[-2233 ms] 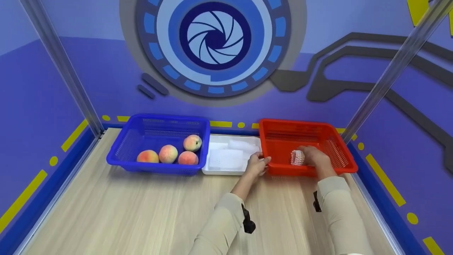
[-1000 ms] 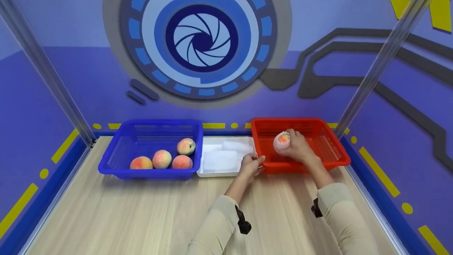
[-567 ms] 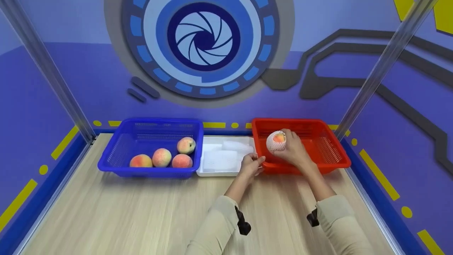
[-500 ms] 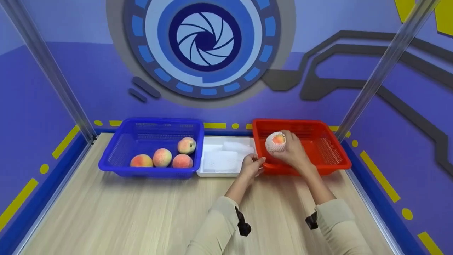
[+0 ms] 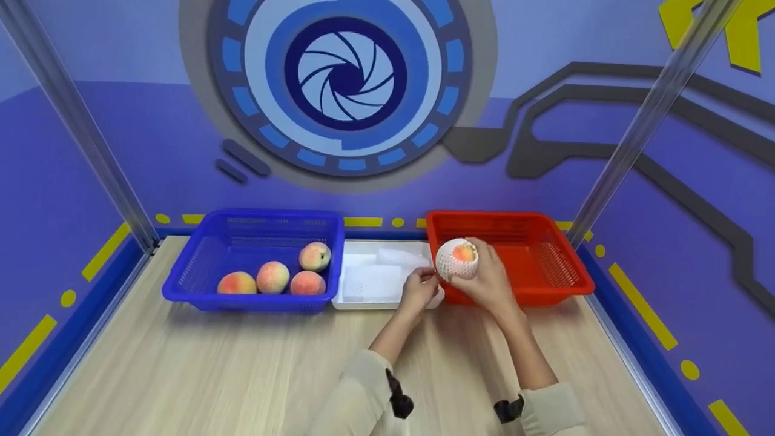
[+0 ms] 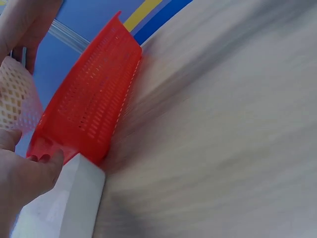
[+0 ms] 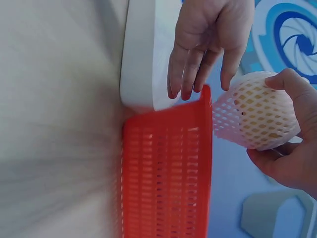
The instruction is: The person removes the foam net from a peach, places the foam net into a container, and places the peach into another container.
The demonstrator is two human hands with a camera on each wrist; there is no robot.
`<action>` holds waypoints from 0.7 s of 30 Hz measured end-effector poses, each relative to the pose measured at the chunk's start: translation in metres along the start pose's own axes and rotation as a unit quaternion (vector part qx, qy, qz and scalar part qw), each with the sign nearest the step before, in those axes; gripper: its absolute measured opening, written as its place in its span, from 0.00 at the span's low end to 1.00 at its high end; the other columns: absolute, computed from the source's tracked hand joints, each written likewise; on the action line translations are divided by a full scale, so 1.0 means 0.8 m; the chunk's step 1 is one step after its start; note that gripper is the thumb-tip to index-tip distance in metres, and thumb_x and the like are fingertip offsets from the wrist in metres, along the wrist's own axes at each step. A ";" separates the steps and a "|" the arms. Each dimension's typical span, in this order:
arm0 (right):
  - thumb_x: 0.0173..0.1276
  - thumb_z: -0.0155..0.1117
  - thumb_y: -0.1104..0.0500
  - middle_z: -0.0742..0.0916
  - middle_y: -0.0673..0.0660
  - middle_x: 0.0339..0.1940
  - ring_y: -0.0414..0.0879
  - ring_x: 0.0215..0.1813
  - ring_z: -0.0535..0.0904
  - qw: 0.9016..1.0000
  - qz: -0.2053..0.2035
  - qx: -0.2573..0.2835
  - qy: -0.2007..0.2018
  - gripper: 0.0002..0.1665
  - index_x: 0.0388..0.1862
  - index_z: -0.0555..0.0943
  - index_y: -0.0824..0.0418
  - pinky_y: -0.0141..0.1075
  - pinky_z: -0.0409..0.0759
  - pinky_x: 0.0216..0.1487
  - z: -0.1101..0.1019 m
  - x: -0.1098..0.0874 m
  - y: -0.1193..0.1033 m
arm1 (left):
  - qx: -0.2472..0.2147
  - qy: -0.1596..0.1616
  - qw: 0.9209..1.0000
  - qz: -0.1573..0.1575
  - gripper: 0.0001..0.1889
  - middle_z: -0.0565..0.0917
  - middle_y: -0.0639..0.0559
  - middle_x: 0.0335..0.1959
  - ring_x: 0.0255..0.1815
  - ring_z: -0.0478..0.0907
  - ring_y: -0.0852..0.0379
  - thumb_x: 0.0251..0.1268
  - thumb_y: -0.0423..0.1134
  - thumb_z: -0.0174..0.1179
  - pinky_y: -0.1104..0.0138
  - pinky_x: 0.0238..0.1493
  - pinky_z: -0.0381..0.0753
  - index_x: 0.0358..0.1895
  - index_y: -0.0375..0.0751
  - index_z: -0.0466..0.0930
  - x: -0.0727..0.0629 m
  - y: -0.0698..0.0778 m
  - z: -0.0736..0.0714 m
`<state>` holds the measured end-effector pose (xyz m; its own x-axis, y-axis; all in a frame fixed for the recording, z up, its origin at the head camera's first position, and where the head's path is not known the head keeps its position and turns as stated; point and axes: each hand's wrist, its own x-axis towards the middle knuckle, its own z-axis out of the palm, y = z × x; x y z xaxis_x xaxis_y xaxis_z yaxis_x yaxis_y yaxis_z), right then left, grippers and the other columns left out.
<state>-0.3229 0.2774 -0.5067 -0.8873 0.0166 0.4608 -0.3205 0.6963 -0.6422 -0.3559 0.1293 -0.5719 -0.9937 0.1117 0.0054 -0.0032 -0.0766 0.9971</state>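
Observation:
My right hand [image 5: 489, 277] grips a peach in a white foam net [image 5: 451, 261], lifted over the left rim of the red basket [image 5: 560, 292]. Some bare pink-orange skin shows at the top of the net. In the right wrist view the peach in its net [image 7: 265, 111] sits between thumb and fingers, with a loose end of net pointing toward the left hand. My left hand [image 5: 418, 295] is by the corner where the white tray [image 5: 363, 305] meets the basket. Its fingers [image 7: 190, 74] are extended and hold nothing, just beside the loose net end.
A blue basket [image 5: 254, 301] at the left holds several bare peaches [image 5: 272, 277]. Flat white foam nets [image 5: 372, 281] lie in the white tray between the baskets. Printed panels [image 5: 363, 200] wall the wooden table [image 5: 242, 369] at the back and sides.
My right hand has raised the netted peach from inside the red basket and carried it left, over the rim. The left hand has let go of the basket's rim.

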 end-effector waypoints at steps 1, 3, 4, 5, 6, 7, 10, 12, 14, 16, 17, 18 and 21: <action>0.48 0.80 0.61 0.80 0.66 0.57 0.59 0.55 0.78 1.000 -0.003 0.006 0.002 0.46 0.67 0.71 0.65 0.56 0.79 0.58 0.002 -0.005 -0.004 | 0.036 -0.002 0.999 0.017 0.15 0.85 0.38 0.48 0.48 0.83 0.48 0.71 0.34 0.60 0.60 0.49 0.85 0.53 0.27 0.79 -0.003 0.001 -0.007; 0.47 0.81 0.61 0.80 0.65 0.57 0.58 0.55 0.78 1.000 -0.010 0.012 0.001 0.46 0.66 0.72 0.65 0.55 0.79 0.58 0.005 -0.015 -0.014 | 0.101 -0.005 0.994 0.049 0.15 0.85 0.38 0.52 0.53 0.83 0.47 0.69 0.34 0.60 0.60 0.51 0.84 0.53 0.29 0.80 -0.009 0.001 -0.023; 0.47 0.81 0.61 0.81 0.64 0.57 0.58 0.55 0.78 1.000 -0.013 0.014 -0.003 0.46 0.67 0.72 0.65 0.55 0.80 0.58 0.006 -0.019 -0.019 | 0.123 -0.009 0.991 0.062 0.15 0.85 0.38 0.54 0.54 0.83 0.47 0.68 0.34 0.60 0.60 0.52 0.84 0.54 0.29 0.81 -0.012 0.001 -0.031; 0.47 0.82 0.60 0.81 0.64 0.57 0.57 0.54 0.78 1.000 -0.016 0.013 -0.007 0.46 0.67 0.73 0.64 0.54 0.80 0.58 0.007 -0.025 -0.023 | 0.138 -0.012 0.988 0.071 0.15 0.84 0.37 0.55 0.55 0.84 0.46 0.68 0.33 0.59 0.59 0.53 0.84 0.54 0.29 0.81 -0.017 0.000 -0.038; 0.48 0.82 0.60 0.81 0.63 0.57 0.57 0.54 0.78 1.000 -0.021 0.011 -0.012 0.46 0.67 0.73 0.64 0.53 0.80 0.57 0.008 -0.030 -0.026 | 0.147 -0.014 0.986 0.078 0.15 0.84 0.37 0.57 0.55 0.84 0.45 0.67 0.33 0.59 0.58 0.53 0.84 0.54 0.30 0.81 -0.021 -0.002 -0.045; 0.48 0.82 0.59 0.81 0.63 0.57 0.56 0.54 0.79 0.999 -0.025 0.009 -0.017 0.46 0.67 0.73 0.64 0.52 0.81 0.57 0.010 -0.035 -0.029 | 0.152 -0.014 0.985 0.082 0.16 0.83 0.36 0.58 0.55 0.84 0.44 0.67 0.32 0.59 0.56 0.53 0.84 0.55 0.29 0.80 -0.025 -0.004 -0.053; 0.47 0.82 0.59 0.82 0.60 0.57 0.52 0.52 0.80 0.999 -0.037 0.009 -0.030 0.45 0.66 0.74 0.62 0.49 0.82 0.54 0.018 -0.049 -0.036 | 0.150 -0.015 0.984 0.097 0.17 0.81 0.34 0.60 0.54 0.84 0.39 0.66 0.29 0.57 0.53 0.52 0.85 0.57 0.27 0.79 -0.036 -0.009 -0.074; 0.47 0.82 0.59 0.83 0.58 0.56 0.50 0.51 0.80 0.998 -0.040 0.017 -0.044 0.45 0.66 0.75 0.60 0.47 0.83 0.52 0.026 -0.059 -0.040 | 0.152 -0.010 0.982 0.110 0.18 0.80 0.32 0.60 0.56 0.82 0.37 0.66 0.27 0.56 0.53 0.53 0.85 0.58 0.26 0.78 -0.042 -0.012 -0.086; 0.47 0.82 0.58 0.83 0.56 0.54 0.47 0.49 0.80 0.997 -0.041 0.022 -0.062 0.45 0.66 0.75 0.59 0.46 0.83 0.50 0.034 -0.069 -0.043 | 0.152 -0.006 0.980 0.130 0.18 0.79 0.31 0.60 0.57 0.80 0.33 0.66 0.25 0.55 0.52 0.55 0.84 0.58 0.25 0.78 -0.046 -0.014 -0.096; 0.48 0.82 0.56 0.83 0.55 0.54 0.47 0.49 0.80 0.995 -0.045 0.020 -0.085 0.45 0.66 0.75 0.60 0.45 0.83 0.51 0.044 -0.077 -0.045 | 0.159 0.002 0.976 0.148 0.18 0.79 0.30 0.59 0.58 0.79 0.31 0.65 0.23 0.55 0.51 0.57 0.82 0.58 0.24 0.77 -0.050 -0.016 -0.105; 0.48 0.82 0.56 0.83 0.55 0.54 0.47 0.50 0.80 0.994 -0.046 0.019 -0.096 0.44 0.66 0.75 0.60 0.46 0.83 0.52 0.049 -0.081 -0.046 | 0.164 0.007 0.974 0.155 0.19 0.79 0.30 0.59 0.58 0.78 0.31 0.65 0.22 0.55 0.51 0.58 0.82 0.59 0.24 0.77 -0.051 -0.017 -0.110; 0.48 0.82 0.55 0.83 0.56 0.54 0.47 0.50 0.80 0.993 -0.048 0.013 -0.105 0.44 0.66 0.74 0.60 0.46 0.83 0.52 0.054 -0.085 -0.046 | 0.172 0.011 0.972 0.161 0.19 0.79 0.30 0.59 0.58 0.78 0.31 0.64 0.22 0.55 0.50 0.58 0.81 0.59 0.24 0.76 -0.052 -0.019 -0.114; 0.48 0.82 0.55 0.83 0.58 0.55 0.50 0.51 0.80 0.991 -0.050 0.004 -0.128 0.44 0.65 0.74 0.61 0.49 0.83 0.54 0.066 -0.095 -0.045 | 0.204 0.030 0.963 0.174 0.22 0.78 0.31 0.60 0.60 0.77 0.34 0.63 0.20 0.55 0.48 0.61 0.79 0.62 0.25 0.75 -0.056 -0.024 -0.127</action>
<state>-0.2612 0.2132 -0.5512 -0.9061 -0.2349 0.3518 -0.4117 0.6803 -0.6063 -0.3225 0.0254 -0.5989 -0.9317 0.0921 0.3513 0.3624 0.2977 0.8832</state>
